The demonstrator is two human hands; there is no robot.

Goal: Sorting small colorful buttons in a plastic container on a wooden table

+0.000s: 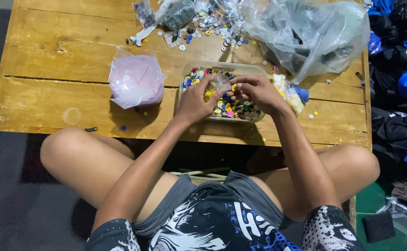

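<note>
Both hands met over the clear plastic tub (259, 69) of mixed coloured buttons (231, 108), which stood on the wooden tabletop (50, 60) directly ahead of the seated person. The left hand (195, 100) had its grip closed on a small clear bag (218, 84), thumb and fingers pinching its mouth; yellow pieces showed through the film. The right hand (255, 92) had its fingertips drawn together at the bag's mouth, pinching what looked like a yellow button, though the exact contact was too small to confirm. In my judgement, the work is done well by keeping the bag's mouth held wide and directly above the tub, so that any dropped piece falls back among the buttons and not onto the boards. Both wrists were bent slightly downward, forearms converging from the knees, elbows low. Left of the tub lay a pink-tinted bag (136, 81); beyond the tub were scattered loose buttons (203, 35); beyond it to the right sat a large crumpled clear bag (305, 32). A bag of yellow pieces (291, 95) lay against the tub's right side.
</note>
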